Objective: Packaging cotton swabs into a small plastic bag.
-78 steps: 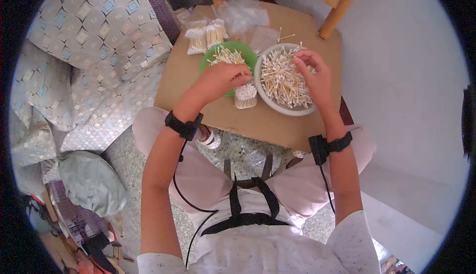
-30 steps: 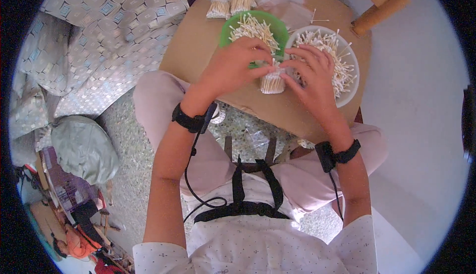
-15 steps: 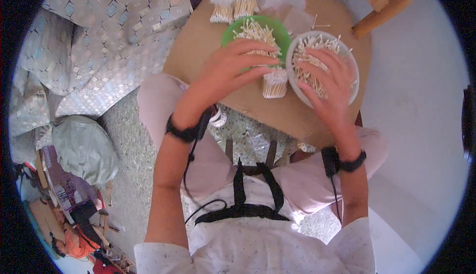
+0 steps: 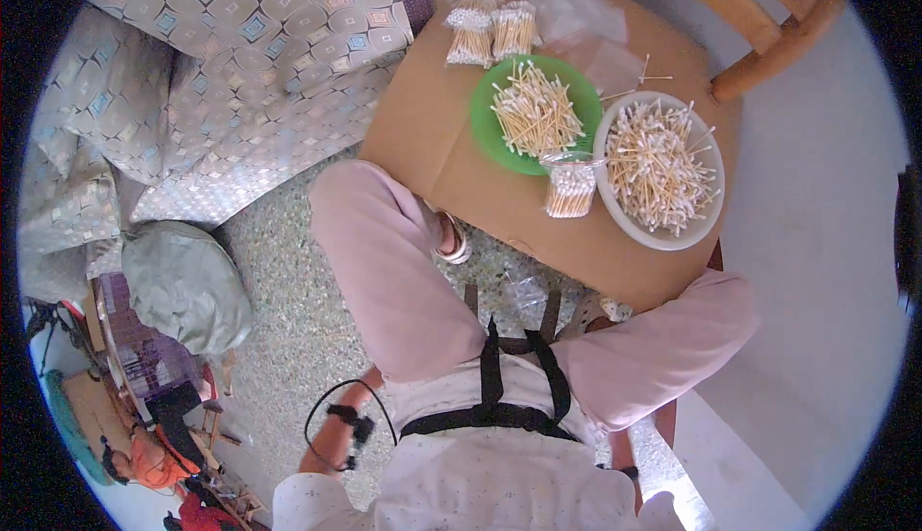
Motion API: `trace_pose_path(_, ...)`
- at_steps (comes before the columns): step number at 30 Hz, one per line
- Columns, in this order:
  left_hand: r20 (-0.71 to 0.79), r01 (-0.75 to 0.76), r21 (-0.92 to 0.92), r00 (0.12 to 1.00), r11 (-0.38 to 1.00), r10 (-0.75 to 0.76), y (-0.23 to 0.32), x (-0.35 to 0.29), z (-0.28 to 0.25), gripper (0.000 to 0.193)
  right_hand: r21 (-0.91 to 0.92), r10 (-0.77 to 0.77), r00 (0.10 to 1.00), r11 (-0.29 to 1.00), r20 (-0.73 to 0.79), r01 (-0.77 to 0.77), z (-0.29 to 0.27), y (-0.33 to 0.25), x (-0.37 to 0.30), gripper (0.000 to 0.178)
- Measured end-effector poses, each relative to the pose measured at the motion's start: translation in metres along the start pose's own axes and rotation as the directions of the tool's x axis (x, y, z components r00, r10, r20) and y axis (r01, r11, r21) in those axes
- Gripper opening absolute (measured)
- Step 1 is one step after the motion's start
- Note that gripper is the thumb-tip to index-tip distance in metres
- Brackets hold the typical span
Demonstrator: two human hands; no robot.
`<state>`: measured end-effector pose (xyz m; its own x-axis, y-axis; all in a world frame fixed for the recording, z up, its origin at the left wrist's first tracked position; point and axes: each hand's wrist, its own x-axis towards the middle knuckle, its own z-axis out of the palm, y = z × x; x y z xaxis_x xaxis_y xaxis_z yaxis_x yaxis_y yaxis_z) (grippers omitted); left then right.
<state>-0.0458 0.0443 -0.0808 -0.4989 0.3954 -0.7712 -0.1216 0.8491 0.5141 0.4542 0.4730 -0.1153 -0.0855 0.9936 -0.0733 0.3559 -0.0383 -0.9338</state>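
Both my hands are down by my hips, away from the table. My left hand (image 4: pixel 364 389) reaches beside my left thigh, its fingers hidden behind the leg. My right hand (image 4: pixel 622 448) is low at my right hip, mostly covered by my thigh, fingers out of sight. On the board ahead, a green bowl (image 4: pixel 488 137) holds a heap of cotton swabs (image 4: pixel 538 113). To its right stands a white bowl (image 4: pixel 653 239) full of loose swabs (image 4: pixel 663 166). Between them, near the front, is a small clear bag of upright swabs (image 4: pixel 570 191).
The brown board (image 4: pixel 423 137) also carries two bundled swab packs (image 4: pixel 471 32), clear plastic bags (image 4: pixel 581 12) and a few stray swabs (image 4: pixel 645 75). A wooden chair (image 4: pixel 759 41) is at far right. Left are a patterned sofa (image 4: pixel 269 99) and a grey-green sack (image 4: pixel 187 286).
My left hand has left the green bowl and my right hand the white bowl; both have dropped to my sides. The view has shifted, so the table appears lower and further right.
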Motion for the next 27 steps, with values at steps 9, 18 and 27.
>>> trace_pose_path(9, 0.037, 0.068, -0.143, 0.997, 0.987, -0.063, -0.114, -0.015, 0.067, 0.045, -0.039, 0.018, 1.000, 0.999, 0.001, -0.018, -0.036, -0.023, -0.024, 0.019)
trace_pose_path(18, 0.115, 0.141, -0.244, 0.987, 0.960, -0.116, -0.223, -0.068, 0.110, 0.045, -0.092, 0.052, 0.997, 0.994, -0.048, -0.056, -0.050, -0.046, -0.050, 0.020)
trace_pose_path(27, 0.210, 0.220, -0.325, 0.965, 0.920, -0.156, -0.211, -0.123, 0.108, 0.045, -0.158, 0.068, 0.992, 0.984, -0.109, -0.085, -0.089, -0.055, -0.083, 0.020)
